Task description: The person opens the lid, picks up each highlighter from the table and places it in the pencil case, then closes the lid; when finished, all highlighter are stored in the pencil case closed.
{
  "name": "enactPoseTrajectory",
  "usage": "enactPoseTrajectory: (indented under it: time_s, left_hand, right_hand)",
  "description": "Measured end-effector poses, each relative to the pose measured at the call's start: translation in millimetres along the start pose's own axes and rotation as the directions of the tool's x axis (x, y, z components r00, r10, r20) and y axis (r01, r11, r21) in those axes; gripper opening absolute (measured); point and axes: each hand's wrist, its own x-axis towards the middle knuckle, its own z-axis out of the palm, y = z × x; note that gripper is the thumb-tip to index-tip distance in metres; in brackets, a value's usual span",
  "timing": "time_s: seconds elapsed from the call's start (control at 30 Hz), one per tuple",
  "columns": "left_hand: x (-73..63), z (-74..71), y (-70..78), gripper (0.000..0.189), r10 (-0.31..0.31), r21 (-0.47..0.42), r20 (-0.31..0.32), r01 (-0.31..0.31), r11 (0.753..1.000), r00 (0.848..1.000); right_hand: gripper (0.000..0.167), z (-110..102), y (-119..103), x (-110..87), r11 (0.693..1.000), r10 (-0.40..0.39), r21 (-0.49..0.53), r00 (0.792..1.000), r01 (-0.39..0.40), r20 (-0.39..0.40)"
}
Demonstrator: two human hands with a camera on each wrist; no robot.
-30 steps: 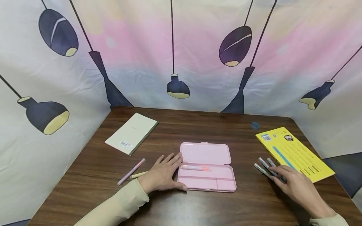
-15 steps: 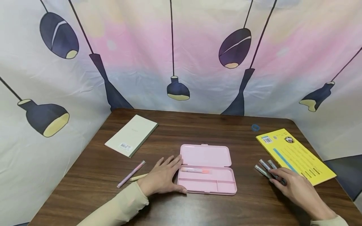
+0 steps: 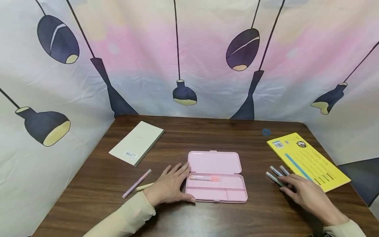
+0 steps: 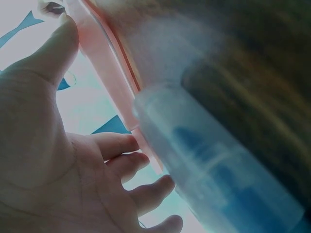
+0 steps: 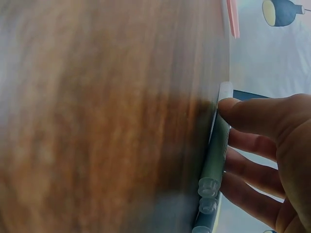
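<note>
My left hand [image 3: 170,187] lies with its fingers spread against the left side of an open pink pencil case [image 3: 196,191], thumb at the front corner. An orange-tipped marker pen [image 3: 205,178] lies in the case's long rear compartment. At the right, my right hand [image 3: 309,195] pinches a green marker pen [image 5: 216,150] between thumb and fingers. Two more marker pens [image 3: 275,170] [image 3: 284,170] lie beside it, partly hidden under the fingers. In the left wrist view, a blurred clear-ended pen [image 4: 218,160] is close to the left palm.
A purple-pink marker pen [image 3: 137,183] and a pale yellow pen [image 3: 144,186] lie left of the left hand. Behind them is a cream notebook [image 3: 137,142]. A yellow book [image 3: 311,161] lies at the right, with a blue ring [image 3: 266,132] behind it on the wooden table [image 3: 213,131].
My right hand's fingertips have shifted slightly left onto the green marker pen. The left hand stays at the pencil case. The head view has tilted a little.
</note>
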Motion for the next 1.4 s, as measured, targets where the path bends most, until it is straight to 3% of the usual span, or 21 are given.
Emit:
enactPoseTrajectory:
  time_s: [0.27,0.73,1.4]
  left_hand:
    - [1.5,1.0,-0.7,0.112,-0.001,0.006,-0.008,0.001,1.0,1.0]
    - [0.4,-2.6,1.4,0.11,0.009,0.006,-0.021,-0.009,1.0,1.0]
    - [-0.3,-1.8,1.0,0.111,-0.002,0.004,0.01,0.002,1.0,1.0]
  right_hand:
    - [0.036,-2.0,2.2,5.7,0.999,-0.032,-0.025,0.998,0.034,0.05]
    - [0.032,-1.6,-1.9,9.1,1.0,-0.003,-0.027,0.996,0.005,0.092]
    - [0.034,0.9,-15.6,23.1,0.999,-0.04,-0.014,0.997,0.041,0.059]
